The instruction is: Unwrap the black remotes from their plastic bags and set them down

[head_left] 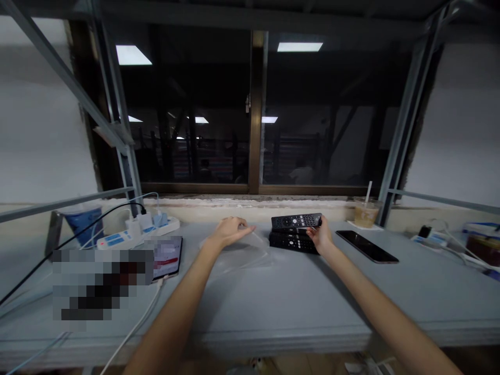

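Note:
A black remote control (296, 221) with pale buttons is in my right hand (322, 237), whose fingers are closed on its right end. It is tilted slightly, just above a stack of black remotes (294, 242) on the grey table. My left hand (233, 230) is over a clear plastic bag (246, 255), left of the stack, with its thumb pointing right and its fingers curved apart. The hand seems to touch or hover over the bag; I see nothing held in it.
A white power strip (119, 240) with plugs and cables, a blue cup (83, 224) and a lit tablet (169, 258) are at the left. At the right are a black phone (367, 246), a drink cup (366, 213) and more cables. Metal posts frame the window behind.

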### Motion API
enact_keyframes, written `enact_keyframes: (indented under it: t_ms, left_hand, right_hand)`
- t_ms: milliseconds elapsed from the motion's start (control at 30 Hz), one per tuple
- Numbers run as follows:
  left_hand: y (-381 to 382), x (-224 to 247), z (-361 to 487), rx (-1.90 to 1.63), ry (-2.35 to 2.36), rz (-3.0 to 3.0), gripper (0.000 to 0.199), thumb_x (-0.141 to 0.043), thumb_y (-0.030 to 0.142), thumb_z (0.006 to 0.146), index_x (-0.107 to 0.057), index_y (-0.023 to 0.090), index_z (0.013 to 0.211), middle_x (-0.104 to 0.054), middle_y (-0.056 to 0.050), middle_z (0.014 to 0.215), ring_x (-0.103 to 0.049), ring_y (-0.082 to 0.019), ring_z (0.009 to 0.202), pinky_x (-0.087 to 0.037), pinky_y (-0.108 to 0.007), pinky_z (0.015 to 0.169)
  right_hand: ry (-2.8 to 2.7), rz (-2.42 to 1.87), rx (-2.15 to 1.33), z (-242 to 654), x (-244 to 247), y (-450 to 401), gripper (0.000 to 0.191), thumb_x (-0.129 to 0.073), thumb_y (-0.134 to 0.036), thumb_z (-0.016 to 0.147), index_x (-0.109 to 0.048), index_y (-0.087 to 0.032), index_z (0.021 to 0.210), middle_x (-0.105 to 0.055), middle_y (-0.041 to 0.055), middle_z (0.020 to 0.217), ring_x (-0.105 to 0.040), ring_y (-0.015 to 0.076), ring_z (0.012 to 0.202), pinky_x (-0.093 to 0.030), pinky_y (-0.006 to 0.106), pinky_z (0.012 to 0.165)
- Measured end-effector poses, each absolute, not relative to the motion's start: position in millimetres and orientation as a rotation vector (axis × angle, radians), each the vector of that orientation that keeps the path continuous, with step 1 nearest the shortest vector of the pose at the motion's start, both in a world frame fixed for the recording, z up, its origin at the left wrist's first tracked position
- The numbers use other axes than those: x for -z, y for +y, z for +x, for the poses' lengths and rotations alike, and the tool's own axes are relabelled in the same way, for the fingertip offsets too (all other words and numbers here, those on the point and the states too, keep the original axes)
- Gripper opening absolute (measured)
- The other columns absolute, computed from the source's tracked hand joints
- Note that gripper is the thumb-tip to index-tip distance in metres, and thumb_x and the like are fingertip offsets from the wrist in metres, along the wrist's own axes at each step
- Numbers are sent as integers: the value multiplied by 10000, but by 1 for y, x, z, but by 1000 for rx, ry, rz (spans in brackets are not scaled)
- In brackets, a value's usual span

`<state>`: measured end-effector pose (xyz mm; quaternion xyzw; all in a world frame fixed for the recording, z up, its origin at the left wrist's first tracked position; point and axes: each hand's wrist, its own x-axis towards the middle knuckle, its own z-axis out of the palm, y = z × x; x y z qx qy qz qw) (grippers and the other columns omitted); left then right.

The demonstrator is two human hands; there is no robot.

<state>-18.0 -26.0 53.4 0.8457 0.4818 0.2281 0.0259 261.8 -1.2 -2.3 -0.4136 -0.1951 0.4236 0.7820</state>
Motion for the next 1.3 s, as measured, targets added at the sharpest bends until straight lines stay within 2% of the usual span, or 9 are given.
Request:
enact_keyframes:
  t_ms: [133, 300, 467, 667, 900, 1000, 1100, 1200, 1300]
  left_hand:
    - [-24, -46, -16, -546, 1536, 2491, 564, -324, 662, 737, -568, 176, 587, -549, -19, 574, -506, -171, 625, -345, -263, 615]
    - [-14, -33, -14, -284, 1519, 2381, 366, -568, 523, 594, -490, 176, 506, -441, 31, 473, -414, -123, 501, -263, -241, 506]
    - [-2, -29, -15, -419, 1358, 2396, 338, -574, 503, 568, -497, 174, 559, -422, 50, 506, -377, -99, 508, -248, -230, 503]
    - [-2, -33, -16, -512, 1174, 2386, 407, -612, 551, 515, -511, 170, 616, -415, 46, 577, -384, -103, 563, -275, -229, 532]
    - [0, -28, -19, -239, 1262, 2378, 452, -640, 582, 475, -502, 176, 619, -471, 35, 610, -410, -104, 579, -287, -216, 527]
    - [2, -21, -17, -130, 1377, 2408, 568, -674, 584, 403, -543, 186, 786, -562, -1, 803, -482, -137, 676, -334, -215, 566]
    - [1, -17, -14, -79, 1438, 2471, 693, -679, 602, 377, -544, 200, 925, -578, -39, 978, -525, -174, 792, -369, -227, 627]
    - [-2, -17, -11, -2, 1498, 2482, 692, -668, 622, 386, -549, 203, 924, -603, -38, 954, -540, -189, 795, -371, -237, 624]
    - [-6, -20, -9, 84, 1479, 2447, 585, -646, 632, 426, -567, 195, 807, -622, -19, 865, -549, -185, 750, -356, -231, 571]
  right_hand:
    - [-416, -893, -921, 260, 1, -3, 199, -380, -379, 837, -451, -224, 735, -494, -80, 480, -449, 54, 342, -398, 132, 331]
    - [-400, -893, -924, 258, -1, -7, 206, -366, -364, 845, -441, -223, 715, -485, -81, 474, -445, 50, 336, -391, 126, 321]
    - [-398, -902, -923, 257, -2, -8, 204, -385, -378, 836, -443, -221, 719, -482, -81, 479, -441, 48, 335, -391, 126, 319]
    - [-401, -912, -928, 257, -3, -9, 215, -398, -403, 827, -443, -220, 724, -482, -83, 477, -441, 44, 330, -391, 125, 322]
    - [-384, -909, -943, 255, -6, -12, 230, -357, -384, 846, -439, -217, 710, -465, -82, 435, -431, 49, 311, -381, 128, 306]
    - [-376, -908, -939, 255, -6, -12, 215, -360, -376, 845, -433, -220, 715, -469, -88, 438, -432, 48, 309, -381, 124, 301]
    - [-381, -912, -935, 255, -5, -11, 214, -354, -368, 847, -432, -219, 714, -472, -88, 443, -436, 46, 310, -386, 124, 306]
    - [-399, -921, -926, 256, -4, -9, 226, -351, -369, 849, -436, -214, 707, -475, -84, 449, -437, 43, 313, -386, 124, 312]
    - [-426, -939, -911, 257, -2, -8, 239, -370, -396, 838, -437, -213, 699, -467, -82, 445, -431, 46, 314, -376, 129, 308]
